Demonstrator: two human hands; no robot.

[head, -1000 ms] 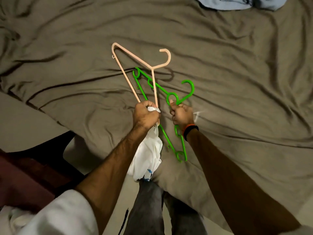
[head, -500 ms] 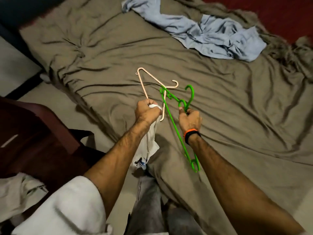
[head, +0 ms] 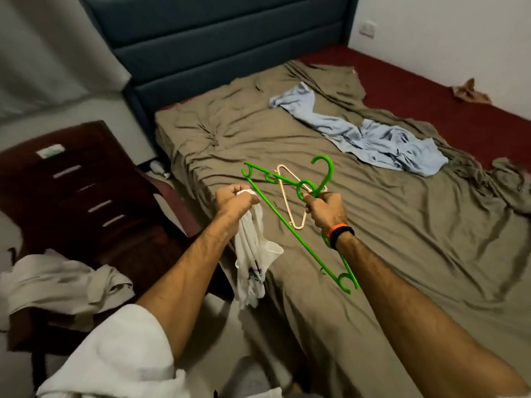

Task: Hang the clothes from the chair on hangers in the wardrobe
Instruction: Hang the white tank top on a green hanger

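Hands: left (head: 234, 201) fisted on crumpled white garment (head: 253, 262), print possibly dark | right (head: 326, 208) gripping green hanger (head: 287, 214)

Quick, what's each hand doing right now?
Left hand: closed on a white garment.
Right hand: closed on the green hanger.

I saw a bed (head: 402, 225) under a rumpled olive sheet (head: 230, 133), with bare dark red mattress (head: 416, 90) at its far side. A padded dark blue headboard (head: 230, 38) stood against white walls (head: 459, 38). The light was dim. A socket (head: 367, 28) sat on the wall.
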